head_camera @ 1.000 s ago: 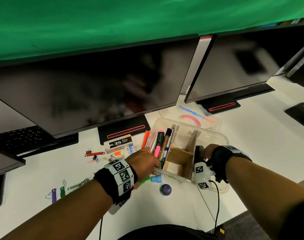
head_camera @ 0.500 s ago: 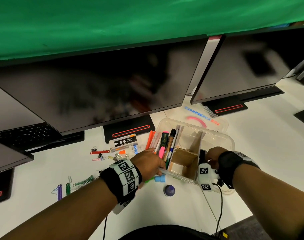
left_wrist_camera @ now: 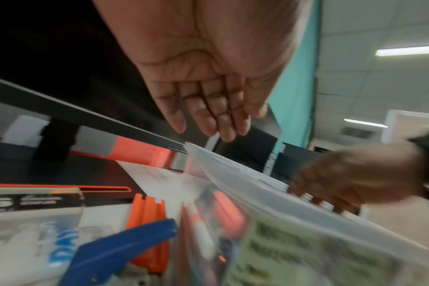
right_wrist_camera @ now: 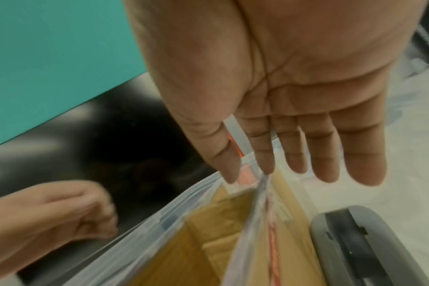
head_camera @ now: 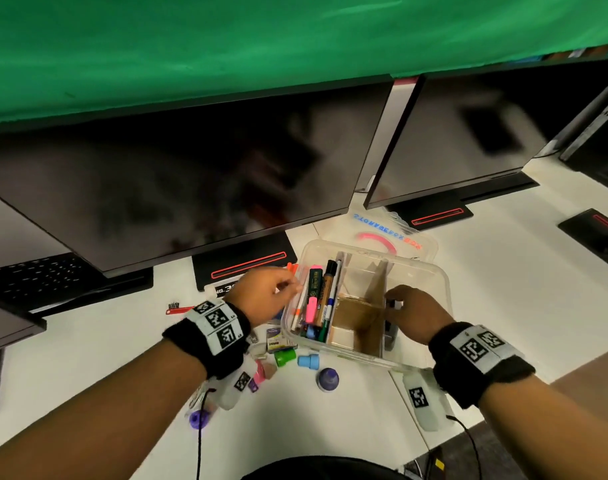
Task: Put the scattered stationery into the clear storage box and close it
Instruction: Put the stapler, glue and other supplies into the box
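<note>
The clear storage box (head_camera: pixel 441 289) stands open at mid-desk, its lid (head_camera: pixel 399 237) lying behind it. Markers and highlighters (head_camera: pixel 318 299) fill its left compartment; cardboard dividers (head_camera: pixel 359 313) split the rest. A grey and black stapler (right_wrist_camera: pixel 355 243) lies in the right compartment. My right hand (head_camera: pixel 396 303) hovers over it with straight fingers, holding nothing, as the right wrist view (right_wrist_camera: pixel 294 170) confirms. My left hand (head_camera: pixel 288 289) hangs relaxed and empty above the box's left wall (left_wrist_camera: pixel 245 174). Loose pieces lie left of the box: orange markers (left_wrist_camera: pixel 147 216), a staple box (head_camera: pixel 226 289), a blue staple remover (left_wrist_camera: pixel 125 245).
In front of the box lie a green cap (head_camera: pixel 284 356), a blue cap (head_camera: pixel 309 361), a purple round piece (head_camera: pixel 327 379) and a small staple packet (head_camera: pixel 276 339). A red clip (head_camera: pixel 179 310) sits farther left. Two monitors (head_camera: pixel 191 174) overhang the desk behind; the desk edge is at the lower right.
My right hand has let go of the stapler, which now lies in the right compartment. My left hand rose from the box's front left corner to its left wall.
</note>
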`<action>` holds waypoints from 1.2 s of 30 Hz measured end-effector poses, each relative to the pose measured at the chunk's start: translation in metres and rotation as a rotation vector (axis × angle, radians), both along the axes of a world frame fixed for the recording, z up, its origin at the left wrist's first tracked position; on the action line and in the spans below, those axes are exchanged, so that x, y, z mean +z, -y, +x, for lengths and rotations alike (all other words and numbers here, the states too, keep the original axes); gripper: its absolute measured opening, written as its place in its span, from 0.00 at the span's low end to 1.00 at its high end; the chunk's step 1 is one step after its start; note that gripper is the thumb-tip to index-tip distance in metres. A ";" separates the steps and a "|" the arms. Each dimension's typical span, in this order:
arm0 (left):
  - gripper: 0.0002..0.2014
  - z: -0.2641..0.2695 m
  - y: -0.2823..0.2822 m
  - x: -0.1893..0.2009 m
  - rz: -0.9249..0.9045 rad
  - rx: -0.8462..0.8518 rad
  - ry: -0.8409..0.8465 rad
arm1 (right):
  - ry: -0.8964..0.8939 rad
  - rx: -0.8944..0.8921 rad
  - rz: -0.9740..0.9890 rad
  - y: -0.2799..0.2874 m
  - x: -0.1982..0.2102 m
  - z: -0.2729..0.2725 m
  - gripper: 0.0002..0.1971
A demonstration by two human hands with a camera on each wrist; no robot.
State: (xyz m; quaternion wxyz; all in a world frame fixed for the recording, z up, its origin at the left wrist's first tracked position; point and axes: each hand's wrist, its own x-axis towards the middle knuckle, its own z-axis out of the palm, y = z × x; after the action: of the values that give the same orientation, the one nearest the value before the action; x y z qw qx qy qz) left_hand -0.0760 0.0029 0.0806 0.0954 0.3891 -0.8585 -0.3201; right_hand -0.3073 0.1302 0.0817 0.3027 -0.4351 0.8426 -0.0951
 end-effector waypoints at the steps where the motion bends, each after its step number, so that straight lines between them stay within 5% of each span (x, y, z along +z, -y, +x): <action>1: 0.08 0.001 0.011 -0.003 -0.021 0.082 -0.002 | 0.020 0.025 -0.029 -0.010 -0.001 0.005 0.18; 8: 0.18 -0.014 0.039 -0.053 0.052 0.113 0.375 | 0.055 0.216 -0.096 -0.057 -0.007 0.034 0.29; 12: 0.19 -0.041 0.038 -0.059 0.028 0.014 0.406 | -0.133 0.336 -0.061 -0.066 -0.016 0.038 0.26; 20: 0.23 -0.064 0.052 -0.084 0.117 0.112 0.505 | -0.155 0.443 -0.039 -0.065 -0.029 0.033 0.47; 25: 0.36 -0.065 0.092 -0.161 0.269 0.177 0.338 | -0.167 0.433 -0.015 -0.062 -0.023 0.035 0.49; 29: 0.35 -0.067 0.094 -0.172 0.365 0.212 0.266 | -0.168 0.437 0.016 -0.060 -0.020 0.037 0.33; 36: 0.26 -0.028 0.044 -0.057 0.227 0.401 0.201 | 0.039 0.342 0.027 -0.049 0.001 0.029 0.10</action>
State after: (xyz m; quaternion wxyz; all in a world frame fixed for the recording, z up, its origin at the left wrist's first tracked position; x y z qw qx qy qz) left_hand -0.1041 -0.0411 0.0233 0.0267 0.5896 -0.7280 -0.3489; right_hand -0.2785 0.1793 0.0829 0.3366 -0.5662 0.7514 -0.0395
